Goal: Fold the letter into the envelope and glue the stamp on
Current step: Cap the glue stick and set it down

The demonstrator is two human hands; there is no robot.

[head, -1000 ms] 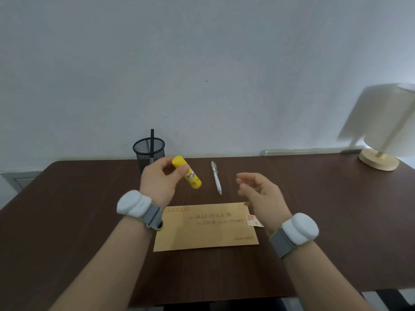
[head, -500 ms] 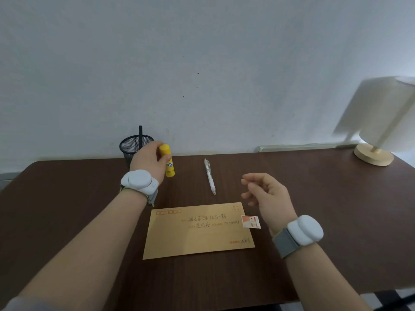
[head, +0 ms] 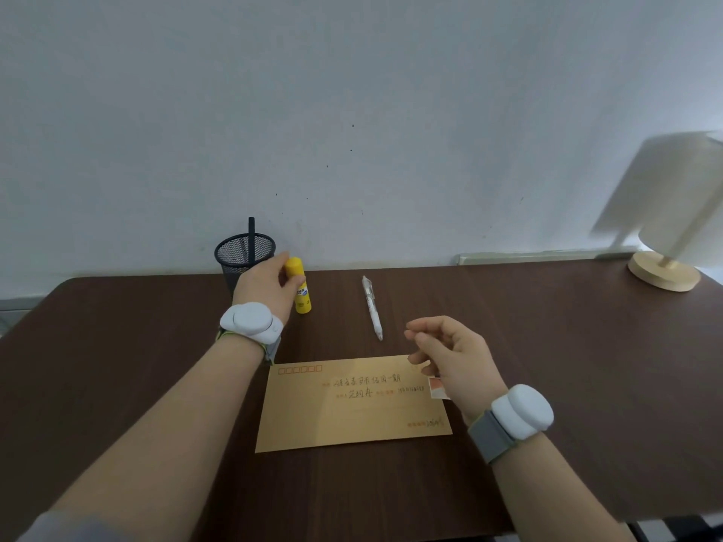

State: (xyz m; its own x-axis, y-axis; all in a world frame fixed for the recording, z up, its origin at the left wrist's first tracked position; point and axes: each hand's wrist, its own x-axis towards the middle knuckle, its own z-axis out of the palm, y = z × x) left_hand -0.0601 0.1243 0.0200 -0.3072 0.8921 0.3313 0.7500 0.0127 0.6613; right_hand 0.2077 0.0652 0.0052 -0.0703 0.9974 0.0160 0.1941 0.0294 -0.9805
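The yellow glue stick point(head: 299, 287), upright on the desk point(head: 547, 346), is gripped by the left hand point(head: 266, 287), while the stamp point(head: 437, 388) lies just beneath the loosely curled, empty right hand point(head: 454, 357), at the envelope point(head: 352, 408)'s right edge.

Bore handwritten Chinese address lines, too blurred to read: envelope point(head: 352, 404). Carried an illegible label: glue stick point(head: 300, 293).

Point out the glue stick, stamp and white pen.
glue stick point(head: 303, 301): head view, labelled lower body.
stamp point(head: 437, 389): head view, visible face at envelope's right edge.
white pen point(head: 371, 307): head view, mid-barrel.
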